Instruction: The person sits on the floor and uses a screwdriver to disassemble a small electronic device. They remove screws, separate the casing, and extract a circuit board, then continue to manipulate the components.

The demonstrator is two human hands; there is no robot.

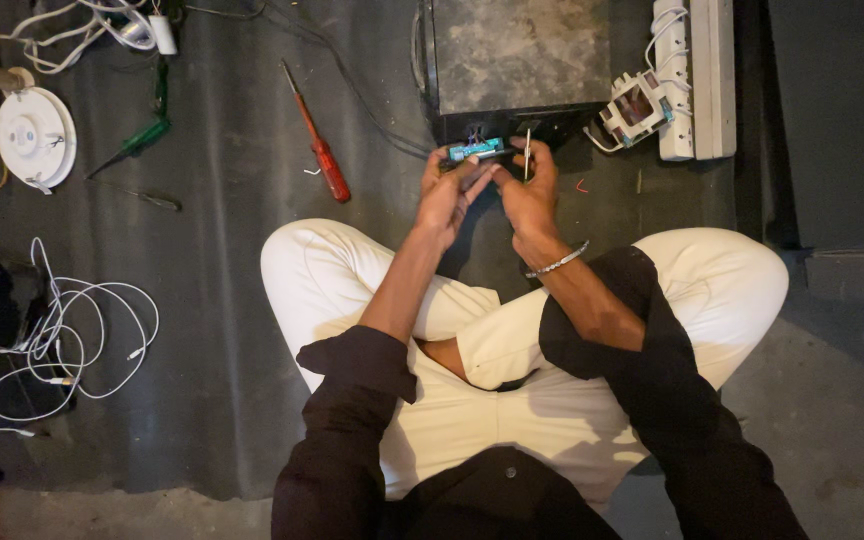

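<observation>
Circuit board (476,151), small and teal, sits in my left hand (449,192), held up just in front of the dark metal box (517,60) on the grey mat (222,300). My left fingers (464,170) curl around its near edge, pinching it. My right hand (529,190) is closed on a thin metal tool (527,155), which stands upright just beside the board's right end; whether the tip touches the board I cannot tell. As I judge it, the work is midway: the board is out and in hand, wires seem to run from it toward the box, and nothing looks reassembled. A red screwdriver (319,150) and a green screwdriver (137,142) lie untouched to my left, with a white cable (62,345) well apart.
</observation>
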